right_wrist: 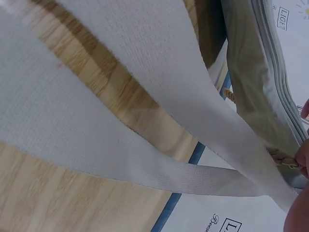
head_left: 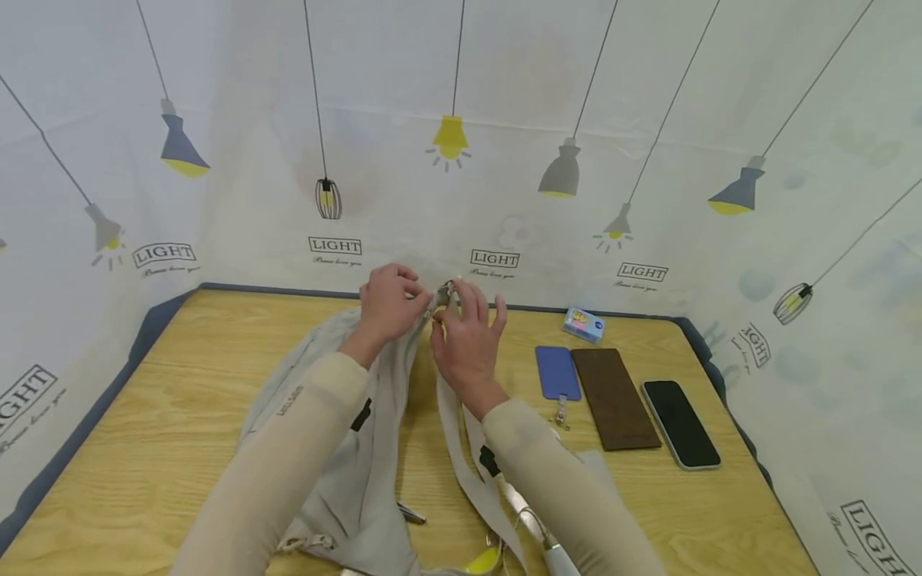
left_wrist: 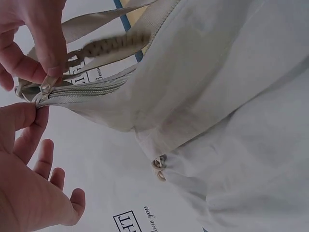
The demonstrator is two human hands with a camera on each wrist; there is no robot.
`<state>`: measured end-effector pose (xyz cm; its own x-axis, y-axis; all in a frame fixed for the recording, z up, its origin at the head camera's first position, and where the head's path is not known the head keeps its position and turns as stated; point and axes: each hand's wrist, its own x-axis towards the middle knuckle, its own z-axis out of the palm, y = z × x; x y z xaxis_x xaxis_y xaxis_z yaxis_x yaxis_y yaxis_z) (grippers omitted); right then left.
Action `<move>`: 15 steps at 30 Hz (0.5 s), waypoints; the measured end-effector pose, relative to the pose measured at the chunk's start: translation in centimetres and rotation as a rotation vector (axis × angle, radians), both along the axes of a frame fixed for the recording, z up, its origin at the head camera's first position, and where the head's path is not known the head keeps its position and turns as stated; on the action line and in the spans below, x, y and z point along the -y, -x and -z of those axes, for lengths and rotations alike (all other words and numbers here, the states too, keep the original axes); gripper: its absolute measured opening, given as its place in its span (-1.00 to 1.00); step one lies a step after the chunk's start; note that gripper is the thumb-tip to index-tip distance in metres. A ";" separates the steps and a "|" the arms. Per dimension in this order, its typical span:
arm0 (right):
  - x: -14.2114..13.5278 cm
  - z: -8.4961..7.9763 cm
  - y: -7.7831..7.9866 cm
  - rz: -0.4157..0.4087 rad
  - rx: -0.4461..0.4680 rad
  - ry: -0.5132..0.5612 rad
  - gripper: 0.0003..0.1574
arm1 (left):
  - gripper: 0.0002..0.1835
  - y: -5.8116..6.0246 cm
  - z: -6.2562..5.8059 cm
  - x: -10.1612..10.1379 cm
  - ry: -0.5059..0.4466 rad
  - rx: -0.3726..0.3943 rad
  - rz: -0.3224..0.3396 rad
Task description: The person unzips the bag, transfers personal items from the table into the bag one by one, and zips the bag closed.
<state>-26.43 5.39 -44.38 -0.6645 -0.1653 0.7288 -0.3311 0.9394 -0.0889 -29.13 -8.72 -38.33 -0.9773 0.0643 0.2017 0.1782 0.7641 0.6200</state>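
Observation:
A pale grey fabric bag [head_left: 346, 472] lies on the table, its upper end raised between both hands. My left hand [head_left: 389, 304] pinches the bag's edge at the end of the zipper [left_wrist: 91, 89]. The right hand [head_left: 468, 344] is right beside it, and in the left wrist view its thumb and finger pinch the zipper pull [left_wrist: 47, 84]. A braided cord [left_wrist: 113, 44] hangs next to that pull, blurred. The wide strap [right_wrist: 145, 63] loops down to the right of the bag, under the right forearm. Another pull [left_wrist: 158, 166] shows on a lower pocket.
Right of the bag lie a blue badge holder [head_left: 557, 373], a brown leather wallet [head_left: 615, 398], a phone [head_left: 680, 424] and a small blue packet [head_left: 584, 325]. A pen-like thing [head_left: 412, 514] and a yellow item [head_left: 483, 560] show near the strap. A printed curtain [head_left: 403, 200] borders the table.

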 end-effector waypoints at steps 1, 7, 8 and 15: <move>-0.1 0.0 0.0 -0.007 -0.013 0.007 -0.88 | -0.71 0.0 0.0 0.0 0.004 0.002 0.003; -0.5 -0.2 0.0 -0.034 -0.048 0.011 -0.87 | -0.70 -0.1 0.0 -0.1 0.000 0.017 0.022; -0.6 -0.3 0.0 -0.036 -0.050 0.003 -0.86 | -0.71 -0.1 -0.1 -0.1 -0.006 0.015 0.022; -0.9 -0.6 -0.4 -0.082 -0.037 -0.070 -0.80 | -0.72 0.1 -0.2 0.1 -0.027 -0.025 0.003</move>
